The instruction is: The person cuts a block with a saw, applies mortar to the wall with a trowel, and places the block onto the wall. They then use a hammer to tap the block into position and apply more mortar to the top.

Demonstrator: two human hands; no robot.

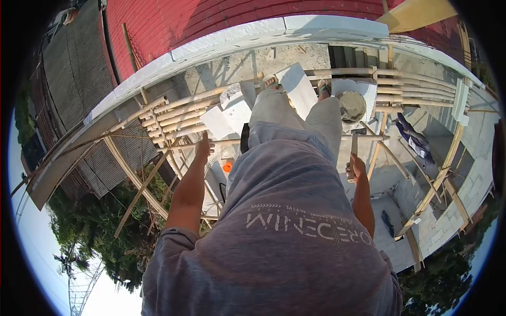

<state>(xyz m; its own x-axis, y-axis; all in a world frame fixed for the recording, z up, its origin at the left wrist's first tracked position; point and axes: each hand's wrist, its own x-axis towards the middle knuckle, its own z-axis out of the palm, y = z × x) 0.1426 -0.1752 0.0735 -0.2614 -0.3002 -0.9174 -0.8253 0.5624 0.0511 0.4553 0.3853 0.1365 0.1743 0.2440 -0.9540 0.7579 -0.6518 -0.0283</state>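
I look down my own body, in a grey shirt [284, 221] and light trousers, to my feet on white blocks [298, 87]. My left hand [203, 147] hangs by my hip with its fingers extended, empty, close to a bamboo pole [226, 142]. My right hand [357, 168] grips the handle of a trowel-like tool [354, 145] that points away from me. A mound of grey mortar [351, 105] sits in a white container just beyond the tool, by my right foot.
Bamboo scaffold poles [184, 108] run under and around me, high above the ground. More white blocks [232, 110] lie to the left. An orange object [227, 166] lies below. A red roof [221, 21] is ahead; a white block wall [464, 174] and dark cloth [414, 138] are right.
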